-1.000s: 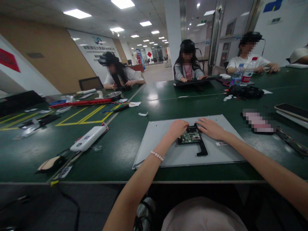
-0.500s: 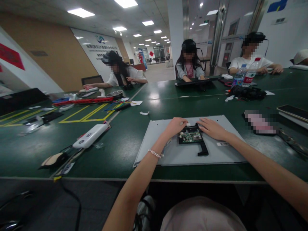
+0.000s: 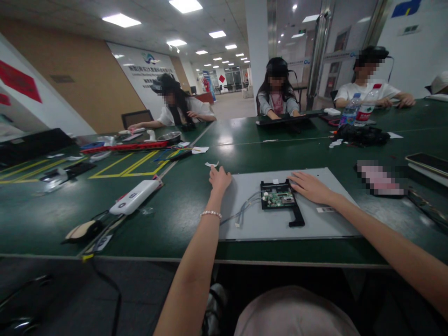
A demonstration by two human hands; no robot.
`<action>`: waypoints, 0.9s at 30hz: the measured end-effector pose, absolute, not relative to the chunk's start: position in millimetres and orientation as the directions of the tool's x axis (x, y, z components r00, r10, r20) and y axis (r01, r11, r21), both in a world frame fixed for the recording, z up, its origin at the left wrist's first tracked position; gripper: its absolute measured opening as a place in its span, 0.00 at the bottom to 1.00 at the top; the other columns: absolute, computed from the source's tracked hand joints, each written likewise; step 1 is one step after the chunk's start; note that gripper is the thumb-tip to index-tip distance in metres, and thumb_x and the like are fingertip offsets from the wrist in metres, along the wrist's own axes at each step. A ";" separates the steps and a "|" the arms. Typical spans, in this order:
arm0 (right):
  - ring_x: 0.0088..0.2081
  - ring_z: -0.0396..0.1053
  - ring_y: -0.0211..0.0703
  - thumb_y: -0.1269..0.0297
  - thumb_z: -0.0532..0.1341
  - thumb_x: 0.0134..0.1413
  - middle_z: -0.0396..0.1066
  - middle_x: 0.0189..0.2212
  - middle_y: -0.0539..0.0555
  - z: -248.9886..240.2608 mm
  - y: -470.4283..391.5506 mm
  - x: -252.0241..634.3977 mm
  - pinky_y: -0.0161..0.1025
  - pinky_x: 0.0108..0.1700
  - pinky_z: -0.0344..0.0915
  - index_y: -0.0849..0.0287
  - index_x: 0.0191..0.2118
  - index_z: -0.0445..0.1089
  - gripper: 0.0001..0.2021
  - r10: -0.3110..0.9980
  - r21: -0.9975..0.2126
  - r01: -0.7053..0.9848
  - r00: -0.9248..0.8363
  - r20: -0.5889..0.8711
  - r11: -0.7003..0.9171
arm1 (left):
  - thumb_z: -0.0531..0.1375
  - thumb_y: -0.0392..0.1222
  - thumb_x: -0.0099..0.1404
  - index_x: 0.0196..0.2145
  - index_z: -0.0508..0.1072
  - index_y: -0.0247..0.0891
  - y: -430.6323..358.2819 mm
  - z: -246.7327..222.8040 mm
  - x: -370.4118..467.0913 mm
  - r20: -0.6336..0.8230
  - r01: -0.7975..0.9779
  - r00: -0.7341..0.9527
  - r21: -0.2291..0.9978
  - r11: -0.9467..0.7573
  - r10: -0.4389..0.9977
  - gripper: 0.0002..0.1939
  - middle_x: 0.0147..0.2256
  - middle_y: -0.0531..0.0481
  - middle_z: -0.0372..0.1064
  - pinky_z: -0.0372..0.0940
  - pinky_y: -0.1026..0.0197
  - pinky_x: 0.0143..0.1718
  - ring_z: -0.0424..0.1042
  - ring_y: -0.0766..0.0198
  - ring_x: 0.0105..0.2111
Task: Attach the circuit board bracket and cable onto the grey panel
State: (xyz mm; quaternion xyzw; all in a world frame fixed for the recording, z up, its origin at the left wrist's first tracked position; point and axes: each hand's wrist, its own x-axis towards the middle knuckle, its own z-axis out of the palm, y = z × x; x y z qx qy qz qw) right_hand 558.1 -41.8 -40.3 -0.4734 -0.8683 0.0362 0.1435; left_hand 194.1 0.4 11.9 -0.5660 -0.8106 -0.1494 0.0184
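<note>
A pale grey flat panel (image 3: 324,186) lies on the green table in front of me. On it sits a black plastic frame (image 3: 297,217) around a green circuit board (image 3: 278,198). Thin grey wires (image 3: 241,213) trail from the board's left side across the panel. My right hand (image 3: 308,186) lies flat on the panel, fingers stretched out, the tips at the frame's upper right corner. Beyond the panel's far left corner is my left hand (image 3: 220,179), its fingers loosely bent and apart, close to a small white paper scrap (image 3: 212,164).
To the left are a white power strip (image 3: 135,197) and a computer mouse (image 3: 83,232). A pink phone (image 3: 380,178), two bottles (image 3: 366,109) and a black crumpled bag (image 3: 364,136) lie or stand to the right. Several people sit across the table.
My left hand has left the frame's top edge and moved left, off the panel, to the paper scrap. The wires now show. My right hand has stayed in place.
</note>
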 end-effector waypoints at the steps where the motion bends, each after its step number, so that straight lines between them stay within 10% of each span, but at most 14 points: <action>1: 0.67 0.46 0.54 0.43 0.39 0.66 0.52 0.67 0.56 -40.9 -41.3 558.4 0.54 0.65 0.50 0.55 0.66 0.57 0.32 0.835 -0.205 0.812 -0.509 0.209 0.547 | 0.52 0.46 0.68 0.58 0.64 0.35 3.3 10.1 191.8 0.190 0.922 -0.359 0.222 0.316 0.914 0.24 0.67 0.33 0.39 0.54 0.45 0.59 0.49 0.45 0.65; 10: 0.67 0.47 0.54 0.43 0.39 0.65 0.52 0.67 0.56 -40.9 -40.4 557.7 0.54 0.65 0.48 0.54 0.66 0.56 0.32 0.835 -0.223 0.807 -0.508 0.211 0.548 | 0.51 0.50 0.66 0.59 0.64 0.37 41.7 4.5 175.0 0.073 0.935 -0.310 0.202 0.290 0.948 0.27 0.69 0.38 0.34 0.49 0.44 0.62 0.49 0.45 0.65; 16: 0.67 0.47 0.54 0.43 0.39 0.66 0.52 0.67 0.56 -40.7 -38.8 558.1 0.55 0.65 0.49 0.54 0.67 0.55 0.32 0.831 -0.218 0.804 -0.515 0.208 0.553 | 0.48 0.38 0.68 0.60 0.62 0.30 40.6 -1.8 175.5 0.286 0.962 -0.225 0.215 0.167 0.931 0.25 0.64 0.35 0.54 0.53 0.46 0.60 0.56 0.49 0.62; 27: 0.67 0.48 0.55 0.44 0.39 0.66 0.52 0.67 0.56 -43.2 -40.1 558.8 0.54 0.65 0.49 0.54 0.66 0.57 0.31 0.827 -0.207 0.804 -0.514 0.226 0.557 | 0.49 0.33 0.66 0.57 0.64 0.27 7.3 35.0 189.2 0.425 0.972 -0.029 0.223 -0.074 0.905 0.23 0.59 0.35 0.60 0.51 0.54 0.63 0.57 0.56 0.61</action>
